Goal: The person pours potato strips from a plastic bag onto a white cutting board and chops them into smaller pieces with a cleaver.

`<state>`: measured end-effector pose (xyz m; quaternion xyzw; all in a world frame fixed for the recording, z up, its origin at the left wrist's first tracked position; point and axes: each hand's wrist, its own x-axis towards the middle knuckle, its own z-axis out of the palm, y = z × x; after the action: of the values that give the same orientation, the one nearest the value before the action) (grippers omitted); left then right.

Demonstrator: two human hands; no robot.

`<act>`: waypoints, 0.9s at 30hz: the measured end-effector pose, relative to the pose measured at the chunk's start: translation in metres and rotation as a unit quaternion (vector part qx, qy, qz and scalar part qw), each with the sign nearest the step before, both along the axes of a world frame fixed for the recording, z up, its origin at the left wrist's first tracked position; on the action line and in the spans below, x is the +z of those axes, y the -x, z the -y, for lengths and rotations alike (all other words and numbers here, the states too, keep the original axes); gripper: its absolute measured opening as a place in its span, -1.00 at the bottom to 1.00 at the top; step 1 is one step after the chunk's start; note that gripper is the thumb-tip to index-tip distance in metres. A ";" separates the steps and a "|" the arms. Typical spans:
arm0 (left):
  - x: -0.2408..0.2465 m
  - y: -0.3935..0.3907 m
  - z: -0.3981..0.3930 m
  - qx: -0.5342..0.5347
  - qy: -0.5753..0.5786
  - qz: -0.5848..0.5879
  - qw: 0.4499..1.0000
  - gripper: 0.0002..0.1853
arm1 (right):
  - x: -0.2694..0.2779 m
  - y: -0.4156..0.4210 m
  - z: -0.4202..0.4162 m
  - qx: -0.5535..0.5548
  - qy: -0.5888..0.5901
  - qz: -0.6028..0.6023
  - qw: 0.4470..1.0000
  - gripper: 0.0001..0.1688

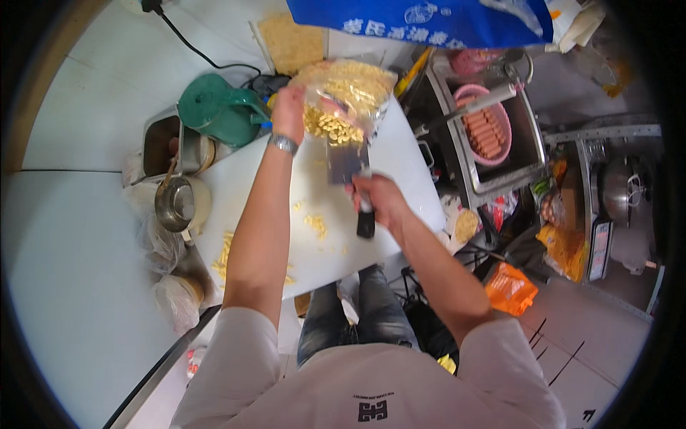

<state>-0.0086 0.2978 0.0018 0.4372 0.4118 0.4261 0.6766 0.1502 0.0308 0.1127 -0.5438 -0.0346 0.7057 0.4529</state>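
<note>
My right hand [381, 197] grips the handle of a Chinese cleaver [344, 165], its broad blade lying away from me over the white cutting board [394, 155]. At the blade's far end sits a pile of chopped pale yellow pieces [331, 127], at the mouth of a clear plastic bag [360, 80] full of similar pieces. My left hand [289, 110], with a metal watch at the wrist, holds the bag's left edge; its fingertips are partly hidden. Smaller heaps of the pieces [316, 226] lie nearer me on the board, some behind my left forearm.
A green plastic jug [222, 110], a metal container [162, 140] and a small metal pot [181, 204] stand left of the board. To the right, a pink basket of sausages [486, 131] sits in a steel sink [528, 161]. A blue printed bag [423, 21] overhangs the far side.
</note>
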 end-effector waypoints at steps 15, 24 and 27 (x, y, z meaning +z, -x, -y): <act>0.015 0.093 0.275 -0.087 -0.300 -0.461 0.831 -0.01 | -0.035 -0.023 0.180 0.020 0.009 0.126 0.992 -0.94; -0.029 0.082 0.294 -0.096 -0.386 -0.553 0.732 0.01 | -0.077 -0.034 0.254 -0.081 0.023 0.147 0.986 -0.91; -0.032 0.064 0.266 -0.077 -0.403 -0.528 0.744 0.00 | -0.084 -0.028 0.265 -0.106 0.033 0.133 0.985 -0.93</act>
<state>-0.0723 0.0315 -0.0298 0.8543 0.4581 0.2001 0.1426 0.1787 -0.2342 0.0288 -0.6480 -0.0130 0.5759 0.4983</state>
